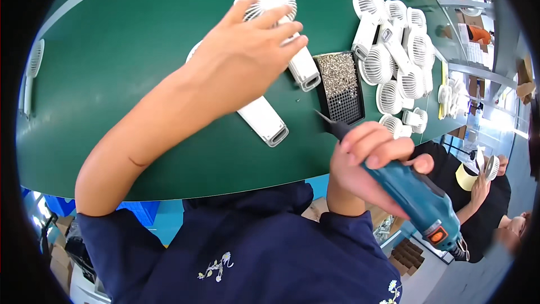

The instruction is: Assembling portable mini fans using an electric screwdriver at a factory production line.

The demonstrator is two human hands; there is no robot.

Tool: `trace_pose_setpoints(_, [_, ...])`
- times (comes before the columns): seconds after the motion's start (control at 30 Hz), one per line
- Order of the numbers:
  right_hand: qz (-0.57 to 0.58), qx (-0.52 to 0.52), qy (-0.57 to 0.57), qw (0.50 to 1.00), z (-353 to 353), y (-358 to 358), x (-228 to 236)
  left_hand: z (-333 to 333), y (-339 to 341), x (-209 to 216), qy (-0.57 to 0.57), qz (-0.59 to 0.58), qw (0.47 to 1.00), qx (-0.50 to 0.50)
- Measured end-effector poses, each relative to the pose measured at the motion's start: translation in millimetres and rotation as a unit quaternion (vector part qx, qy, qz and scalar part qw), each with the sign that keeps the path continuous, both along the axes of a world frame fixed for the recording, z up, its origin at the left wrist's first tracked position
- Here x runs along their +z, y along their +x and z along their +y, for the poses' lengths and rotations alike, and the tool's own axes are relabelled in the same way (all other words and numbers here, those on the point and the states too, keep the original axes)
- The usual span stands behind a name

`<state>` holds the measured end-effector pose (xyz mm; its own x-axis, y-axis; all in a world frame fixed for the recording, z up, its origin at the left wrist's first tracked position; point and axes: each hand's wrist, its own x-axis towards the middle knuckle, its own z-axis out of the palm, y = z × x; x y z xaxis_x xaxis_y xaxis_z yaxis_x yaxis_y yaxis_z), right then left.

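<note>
My left hand (247, 53) reaches across the table, its fingers spread around the round grille of a white handheld fan (305, 67). That fan's handle slants toward the screw tray. A second white handheld fan (263, 121) lies beneath my left wrist; its handle end sticks out and most of its head is hidden. My right hand (371, 163) is wrapped around a teal electric screwdriver (413, 194). The thin bit points up and left, above the table and apart from both fans. Between the hands and the fan pile sits a black tray (344, 114) of small metal screws (337, 70).
Several white handheld fans (394, 50) are piled at the right of the green table (140, 28). Another fan (35, 62) lies at the far left edge. A loose screw (297, 101) rests near the tray. At right, a co-worker in black (484, 202) holds a fan.
</note>
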<state>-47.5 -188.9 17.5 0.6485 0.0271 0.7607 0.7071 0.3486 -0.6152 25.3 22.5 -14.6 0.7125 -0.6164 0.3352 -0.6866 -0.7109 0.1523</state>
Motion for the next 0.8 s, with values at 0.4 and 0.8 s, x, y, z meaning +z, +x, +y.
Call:
trace_pose_setpoints(0.4, [0.053, 0.035, 0.014, 0.998, 9, 18, -27, -2, -18, 0, -0.036, 0.010, 0.999, 0.032])
trace_pose_setpoints(0.8, [0.153, 0.031, 0.167, 0.974, 22, -12, 27, -5, -55, 22, -0.256, 0.166, 0.942, -0.137])
